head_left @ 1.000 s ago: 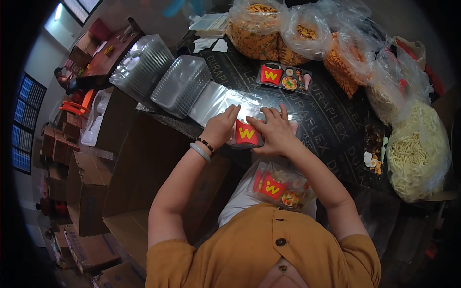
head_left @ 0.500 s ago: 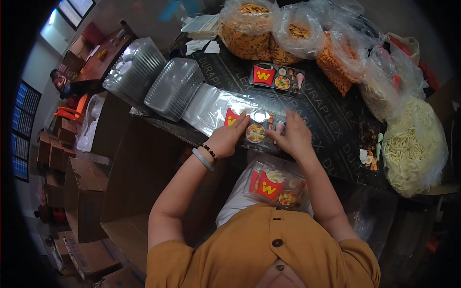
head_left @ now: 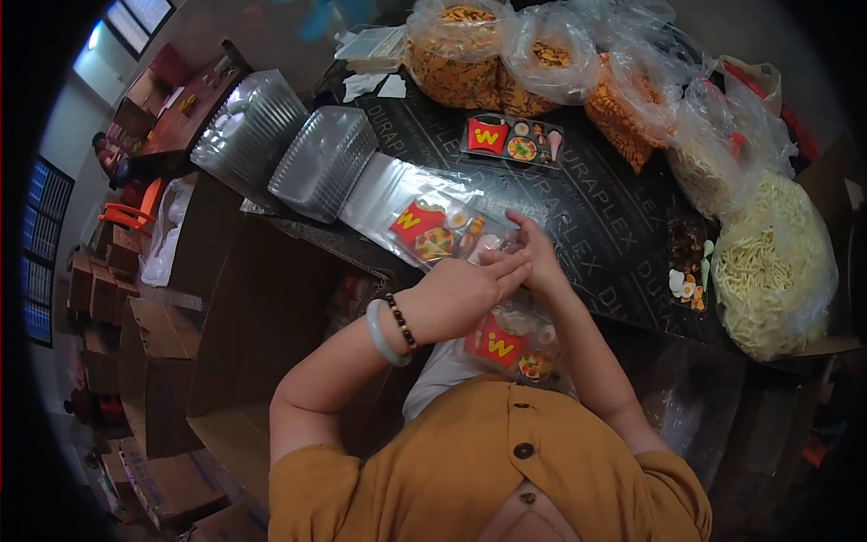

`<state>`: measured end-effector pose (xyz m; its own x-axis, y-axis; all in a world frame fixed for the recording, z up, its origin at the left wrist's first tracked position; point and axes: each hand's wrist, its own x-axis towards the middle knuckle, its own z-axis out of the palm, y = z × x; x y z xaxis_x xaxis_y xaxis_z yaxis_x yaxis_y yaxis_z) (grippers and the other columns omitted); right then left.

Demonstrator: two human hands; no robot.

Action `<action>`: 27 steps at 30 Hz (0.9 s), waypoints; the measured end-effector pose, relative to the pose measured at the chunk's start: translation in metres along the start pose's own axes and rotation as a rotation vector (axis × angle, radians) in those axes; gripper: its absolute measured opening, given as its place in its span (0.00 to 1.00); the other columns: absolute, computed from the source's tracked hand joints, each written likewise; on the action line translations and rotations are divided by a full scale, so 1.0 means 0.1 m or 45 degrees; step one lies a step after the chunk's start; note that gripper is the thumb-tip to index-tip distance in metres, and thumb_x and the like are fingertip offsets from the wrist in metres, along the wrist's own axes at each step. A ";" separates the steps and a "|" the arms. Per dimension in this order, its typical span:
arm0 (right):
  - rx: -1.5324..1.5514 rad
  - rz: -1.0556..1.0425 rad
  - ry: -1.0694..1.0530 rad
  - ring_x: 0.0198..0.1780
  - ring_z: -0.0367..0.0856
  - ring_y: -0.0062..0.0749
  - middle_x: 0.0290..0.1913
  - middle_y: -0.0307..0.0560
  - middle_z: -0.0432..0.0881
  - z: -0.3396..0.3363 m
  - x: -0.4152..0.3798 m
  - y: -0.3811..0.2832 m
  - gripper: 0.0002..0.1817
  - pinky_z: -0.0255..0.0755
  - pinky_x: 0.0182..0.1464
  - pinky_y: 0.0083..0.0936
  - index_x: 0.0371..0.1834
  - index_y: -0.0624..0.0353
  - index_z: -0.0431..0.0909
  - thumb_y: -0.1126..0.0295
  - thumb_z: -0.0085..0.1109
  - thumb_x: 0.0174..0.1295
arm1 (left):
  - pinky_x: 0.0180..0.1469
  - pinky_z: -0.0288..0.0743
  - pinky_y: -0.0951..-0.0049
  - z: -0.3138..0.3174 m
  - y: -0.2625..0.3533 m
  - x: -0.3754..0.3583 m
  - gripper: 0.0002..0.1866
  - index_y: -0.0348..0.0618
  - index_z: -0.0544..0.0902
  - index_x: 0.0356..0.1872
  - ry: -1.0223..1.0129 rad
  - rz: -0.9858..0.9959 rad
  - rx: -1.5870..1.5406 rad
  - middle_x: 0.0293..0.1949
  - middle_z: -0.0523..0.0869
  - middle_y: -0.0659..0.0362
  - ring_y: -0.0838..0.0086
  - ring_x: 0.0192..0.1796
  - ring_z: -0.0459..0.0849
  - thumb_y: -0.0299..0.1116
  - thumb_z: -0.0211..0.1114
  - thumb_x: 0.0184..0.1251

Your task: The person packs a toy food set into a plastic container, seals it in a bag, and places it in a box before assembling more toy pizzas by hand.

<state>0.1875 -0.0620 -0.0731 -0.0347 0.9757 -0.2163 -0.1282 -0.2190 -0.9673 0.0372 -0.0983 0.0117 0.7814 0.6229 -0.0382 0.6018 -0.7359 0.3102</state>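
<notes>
Filled tray noted on the near edge of the dark tabletop, slightly slanted; a red fries piece, a round dish piece and an egg piece are seen in it. Its left part is laid over clear film. The left hand is held flat at the tray's near right corner, fingers together and extended, their tips laid against the right hand. The right hand is placed at the tray's right end, forefinger raised, partly covered by the left; whether the film or tray is gripped by either hand cannot be told. A wrapped pack is rested on the lap, below the hands. Another filled tray is set farther back, well apart from both hands. To the left, nested clear containers are stacked beside the film. Bags of orange pieces are lined up behind; a bag of pale strips is placed at right.
</notes>
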 end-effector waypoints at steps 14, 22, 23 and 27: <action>0.219 -0.202 0.032 0.33 0.78 0.18 0.31 0.38 0.80 -0.75 -0.17 -0.21 0.06 0.71 0.35 0.17 0.32 0.58 0.77 0.76 0.65 0.54 | 0.45 0.77 0.76 0.52 -0.58 0.35 0.05 0.36 0.81 0.36 0.668 -0.266 -2.068 0.48 0.82 0.50 0.74 0.42 0.83 0.27 0.60 0.64; -1.488 -1.558 0.260 0.38 0.78 0.34 0.33 0.41 0.78 -0.45 -0.08 -0.19 0.14 0.64 0.51 0.32 0.34 0.53 0.79 0.75 0.64 0.40 | 0.46 0.78 0.76 0.92 -0.50 0.63 0.09 0.34 0.78 0.43 0.679 -0.570 -2.285 0.39 0.85 0.54 0.73 0.40 0.84 0.28 0.58 0.67; -1.484 -1.555 0.274 0.38 0.78 0.34 0.33 0.41 0.78 -0.40 -0.06 -0.18 0.14 0.64 0.51 0.32 0.34 0.53 0.79 0.75 0.64 0.40 | 0.46 0.78 0.76 0.92 -0.49 0.61 0.09 0.33 0.78 0.43 0.660 -0.531 -2.241 0.39 0.85 0.55 0.74 0.40 0.84 0.27 0.58 0.66; -1.730 -1.508 0.003 0.41 0.78 0.32 0.35 0.42 0.79 -0.35 0.10 -0.09 0.11 0.61 0.58 0.35 0.35 0.56 0.76 0.73 0.59 0.45 | 0.46 0.77 0.76 0.89 -0.51 0.55 0.09 0.33 0.79 0.44 0.603 -0.531 -2.017 0.37 0.84 0.58 0.75 0.39 0.84 0.25 0.57 0.65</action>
<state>0.2234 -0.0500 -0.0711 -0.5364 0.5947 0.5988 0.7358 0.6771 -0.0134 0.0642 -0.0498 -0.0909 0.3349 0.9246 -0.1815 -0.2321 0.2676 0.9352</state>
